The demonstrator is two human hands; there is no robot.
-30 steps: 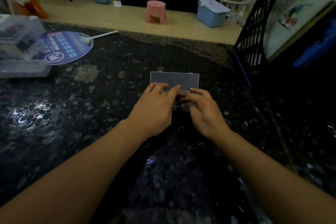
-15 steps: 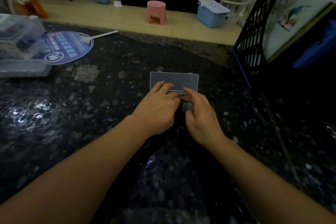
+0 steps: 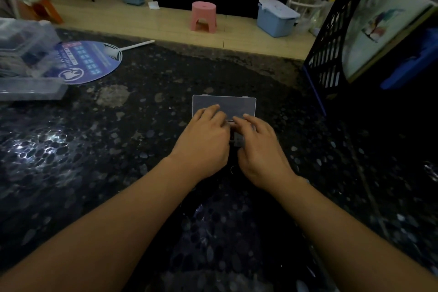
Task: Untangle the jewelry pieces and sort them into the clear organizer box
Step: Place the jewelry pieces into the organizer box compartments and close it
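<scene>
The clear organizer box [image 3: 238, 104] lies on the dark pebbled table [image 3: 132, 140], its lid folded flat away from me. My left hand [image 3: 203, 143] rests over the box's left half, its straight fingers reaching onto the lid. My right hand [image 3: 258, 148] covers the right half with fingers spread and flat. The compartments are mostly hidden under both hands. A small ring [image 3: 233, 169] lies on the table between my wrists. No jewelry shows in either hand.
A round blue fan [image 3: 92, 61] and a clear plastic container [image 3: 26, 54] sit at the far left. A black mesh rack [image 3: 331, 38] holding a picture stands at the right. The table's far edge [image 3: 213, 48] meets a wooden floor.
Both hands slid slightly forward over the box, and the left fingers now reach onto the lid. Thin chains seen by the right wrist a second ago are now hidden under the forearm.
</scene>
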